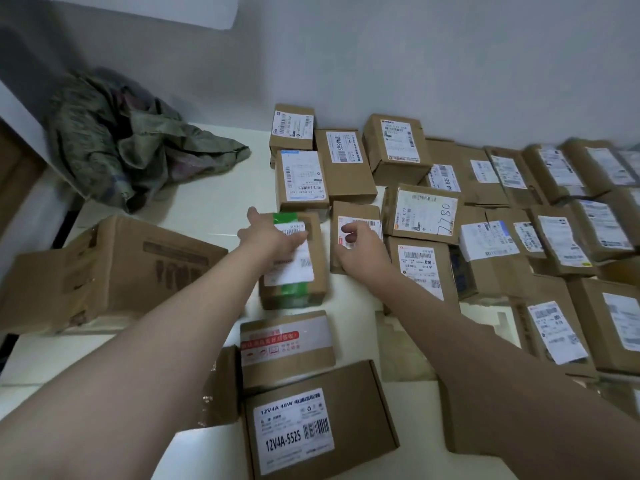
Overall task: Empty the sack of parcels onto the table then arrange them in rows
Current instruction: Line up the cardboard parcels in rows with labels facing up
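Several brown cardboard parcels with white labels lie on the white table (214,209), ranged in rough rows toward the right. My left hand (268,233) lies flat on top of a green-taped parcel (294,271), fingers spread across its label. My right hand (360,244) rests on a smaller parcel (356,220) just to the right, fingers curled over its label. The crumpled green sack (131,157) lies collapsed at the table's back left corner.
A large cardboard box (110,271) lies on its side at the left. Near me sit a red-labelled parcel (287,344) and a flat "12V4A" box (318,420). A grey wall (415,64) runs behind the table.
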`<state>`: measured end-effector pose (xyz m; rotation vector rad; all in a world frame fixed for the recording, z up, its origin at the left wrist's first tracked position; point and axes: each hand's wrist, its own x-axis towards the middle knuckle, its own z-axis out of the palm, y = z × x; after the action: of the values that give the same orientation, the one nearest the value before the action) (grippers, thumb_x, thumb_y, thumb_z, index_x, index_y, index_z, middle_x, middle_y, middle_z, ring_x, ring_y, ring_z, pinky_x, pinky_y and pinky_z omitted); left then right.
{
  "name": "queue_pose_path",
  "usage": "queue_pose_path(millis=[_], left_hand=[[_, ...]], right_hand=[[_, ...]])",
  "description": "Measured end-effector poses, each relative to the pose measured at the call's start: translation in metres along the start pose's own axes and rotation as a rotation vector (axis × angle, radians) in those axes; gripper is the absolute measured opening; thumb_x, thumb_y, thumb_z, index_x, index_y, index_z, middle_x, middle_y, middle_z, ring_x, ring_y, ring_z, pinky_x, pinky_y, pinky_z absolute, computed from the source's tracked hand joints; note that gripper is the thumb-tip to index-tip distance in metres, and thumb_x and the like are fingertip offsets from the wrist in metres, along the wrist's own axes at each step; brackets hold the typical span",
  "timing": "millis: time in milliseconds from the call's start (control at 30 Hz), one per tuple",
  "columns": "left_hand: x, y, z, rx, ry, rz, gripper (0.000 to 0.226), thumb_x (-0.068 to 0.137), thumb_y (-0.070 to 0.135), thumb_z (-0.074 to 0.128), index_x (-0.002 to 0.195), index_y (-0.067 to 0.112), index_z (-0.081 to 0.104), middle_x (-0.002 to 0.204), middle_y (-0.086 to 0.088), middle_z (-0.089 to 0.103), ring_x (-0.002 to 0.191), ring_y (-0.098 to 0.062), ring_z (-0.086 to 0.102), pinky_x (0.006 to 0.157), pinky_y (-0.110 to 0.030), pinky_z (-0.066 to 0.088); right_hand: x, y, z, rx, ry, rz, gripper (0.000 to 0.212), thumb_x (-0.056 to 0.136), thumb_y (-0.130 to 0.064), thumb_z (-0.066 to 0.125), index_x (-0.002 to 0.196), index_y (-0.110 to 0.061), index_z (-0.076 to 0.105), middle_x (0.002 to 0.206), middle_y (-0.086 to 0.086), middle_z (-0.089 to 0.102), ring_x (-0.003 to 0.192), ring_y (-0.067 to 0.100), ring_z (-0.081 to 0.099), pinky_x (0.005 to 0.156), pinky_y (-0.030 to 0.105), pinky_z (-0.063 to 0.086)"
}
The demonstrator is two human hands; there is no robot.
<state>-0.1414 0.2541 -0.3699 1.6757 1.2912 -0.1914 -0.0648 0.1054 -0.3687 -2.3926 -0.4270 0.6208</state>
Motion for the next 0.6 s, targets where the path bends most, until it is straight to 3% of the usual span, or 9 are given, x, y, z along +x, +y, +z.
queue_pose_path(millis=[67, 233, 333, 467, 600], left_hand=[[-0.008, 0.002, 0.005, -0.112, 0.059, 0.066, 0.104, 0.083, 0.037, 0.074, 0.154, 0.024, -0.001, 0.15, -0.016, 0.028, 0.131, -0.035, 0.041, 0.1, -0.041, 0.04], [-0.031, -0.018, 0.016, -0.041, 0.217, 0.152, 0.077, 0.092, 0.036, 0.059, 0.152, 0.02, 0.014, 0.147, -0.017, 0.029, 0.13, -0.037, 0.04, 0.101, -0.044, 0.038], [-0.047, -0.037, 0.016, -0.013, 0.274, 0.134, 0.068, 0.094, 0.033, 0.052, 0.151, 0.018, 0.018, 0.148, -0.018, 0.026, 0.132, -0.038, 0.034, 0.104, -0.044, 0.035], [-0.066, -0.053, 0.011, 0.02, 0.206, 0.062, 0.063, 0.096, 0.031, 0.05, 0.15, 0.015, 0.023, 0.149, -0.02, 0.024, 0.134, -0.038, 0.033, 0.107, -0.043, 0.033], [-0.08, -0.07, 0.004, 0.056, 0.148, 0.082, 0.052, 0.096, 0.027, 0.048, 0.146, 0.017, 0.037, 0.147, -0.015, 0.037, 0.129, -0.035, 0.044, 0.105, -0.04, 0.039]], right_hand=[[-0.016, 0.006, -0.005, 0.017, -0.045, -0.029, 0.037, 0.091, -0.03, 0.061, 0.125, -0.019, 0.054, 0.121, 0.0, 0.059, 0.101, 0.014, 0.058, 0.087, 0.028, 0.047], [-0.059, 0.019, -0.013, -0.069, -0.114, -0.15, 0.022, 0.086, -0.035, 0.069, 0.102, -0.021, 0.063, 0.098, -0.009, 0.062, 0.088, 0.01, 0.06, 0.069, 0.02, 0.045], [-0.084, 0.022, -0.004, -0.143, -0.139, -0.213, 0.042, 0.078, -0.05, 0.073, 0.106, -0.025, 0.054, 0.11, -0.006, 0.051, 0.083, 0.007, 0.054, 0.072, 0.025, 0.045], [-0.109, 0.029, 0.012, -0.376, -0.521, -0.241, 0.097, 0.069, -0.045, 0.082, 0.146, -0.029, 0.024, 0.142, 0.005, 0.033, 0.118, 0.025, 0.051, 0.098, 0.034, 0.042], [-0.116, 0.033, 0.015, -0.44, -0.481, -0.3, 0.101, 0.067, -0.032, 0.086, 0.144, -0.026, 0.021, 0.139, 0.009, 0.037, 0.121, 0.03, 0.05, 0.098, 0.036, 0.043]])
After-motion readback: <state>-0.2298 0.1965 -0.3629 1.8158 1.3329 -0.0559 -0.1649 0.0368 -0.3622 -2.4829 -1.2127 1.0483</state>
